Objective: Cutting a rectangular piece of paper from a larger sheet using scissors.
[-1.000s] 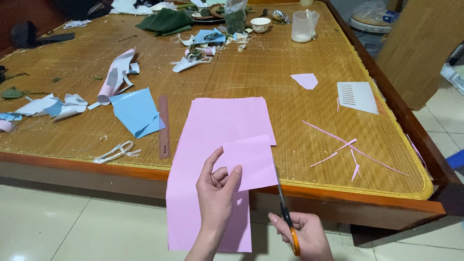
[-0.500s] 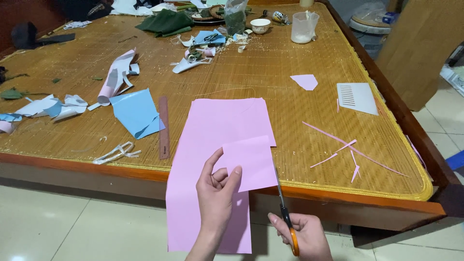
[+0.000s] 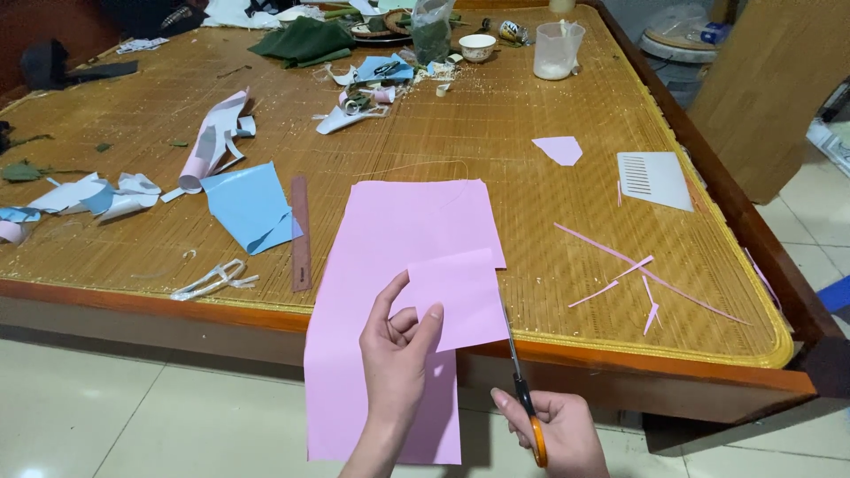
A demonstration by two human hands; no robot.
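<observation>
At table's edge, left hand (image 3: pixel 398 354) pinches smooth pink paper (image 3: pixel 398 292).

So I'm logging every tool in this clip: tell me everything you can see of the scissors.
The scissors have orange handles and slim, dark metal-looking blades. The right hand grips the handles low in the picture, in front of the table edge. The blades point up and away, running along the right edge of the small pink piece that the left hand pinches. Whether the blades are parted cannot be told.
</observation>
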